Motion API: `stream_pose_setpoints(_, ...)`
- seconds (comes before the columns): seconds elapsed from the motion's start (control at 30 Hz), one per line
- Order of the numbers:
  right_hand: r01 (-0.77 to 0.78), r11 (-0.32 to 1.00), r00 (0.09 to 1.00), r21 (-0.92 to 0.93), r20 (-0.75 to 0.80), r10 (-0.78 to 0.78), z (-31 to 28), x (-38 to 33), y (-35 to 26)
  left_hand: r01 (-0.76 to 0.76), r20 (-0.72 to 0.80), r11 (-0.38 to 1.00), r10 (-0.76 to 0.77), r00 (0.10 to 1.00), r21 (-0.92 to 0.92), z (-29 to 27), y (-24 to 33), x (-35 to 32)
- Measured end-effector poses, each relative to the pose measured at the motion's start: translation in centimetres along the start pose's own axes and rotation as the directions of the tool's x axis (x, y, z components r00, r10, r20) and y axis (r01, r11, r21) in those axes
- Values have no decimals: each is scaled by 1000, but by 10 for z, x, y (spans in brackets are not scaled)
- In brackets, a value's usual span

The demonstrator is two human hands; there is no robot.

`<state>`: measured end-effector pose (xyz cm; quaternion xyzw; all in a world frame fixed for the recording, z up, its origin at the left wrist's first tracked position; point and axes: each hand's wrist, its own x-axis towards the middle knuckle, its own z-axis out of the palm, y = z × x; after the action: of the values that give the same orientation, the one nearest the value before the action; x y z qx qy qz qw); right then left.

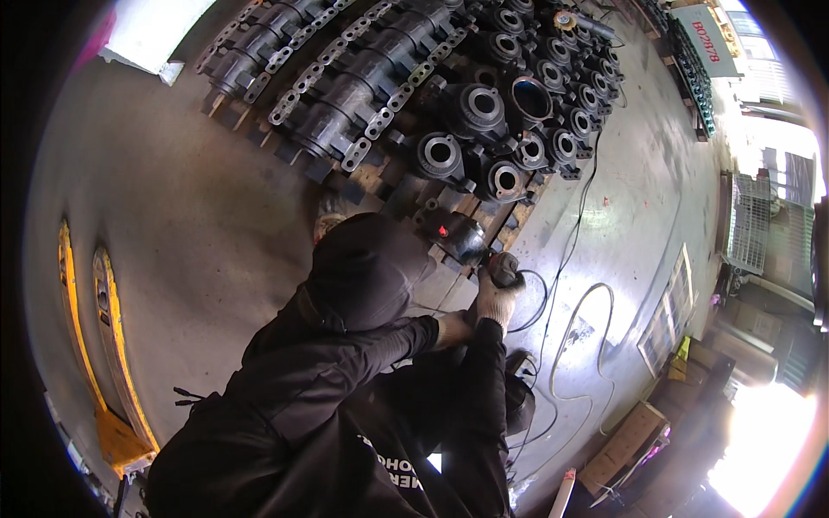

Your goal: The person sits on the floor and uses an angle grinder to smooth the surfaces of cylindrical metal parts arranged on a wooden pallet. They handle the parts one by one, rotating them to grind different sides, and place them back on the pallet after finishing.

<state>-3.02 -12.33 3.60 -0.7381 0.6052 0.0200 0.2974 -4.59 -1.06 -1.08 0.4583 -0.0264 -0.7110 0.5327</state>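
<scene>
Grasped in the gloved right hand (495, 302), a dark corded tool (503, 267) (prob. hefty, rigid, best held round its body) sits just right of the dark metal part (464, 240), w/ left hand's (453, 330) hold unclear.

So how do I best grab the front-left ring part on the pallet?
Probably by the rim of the ring part, fingers hooked into its hole, coming from above on the near side: the hole faces up, and neighbouring parts crowd its right.

R hand (496, 304) gloved, gripping – R arm (489, 371) fwd | L hand (452, 330) gloved, part hidden – L forearm (371, 352) slanting R
</scene>
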Motion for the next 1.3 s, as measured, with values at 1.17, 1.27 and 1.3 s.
stream_pose_setpoints(1.17, -186, 940, 977, 286, -51, 209, 1, -7, 44, 230, -23, 897, -239, 971, 378, -8, 19, -15)
stream_pose_setpoints(1.27, -149, 935, 983, 323, -52, 174, -4, -15, 42, 76, -79, 838, -40, 996, 541, -7, -5, -2)
stream_pose_setpoints(1.3, -133, 932, 985, 336, -57, 161, -6, -18, 39, 115, -122, 820, -56, 991, 560, -8, -10, 0)
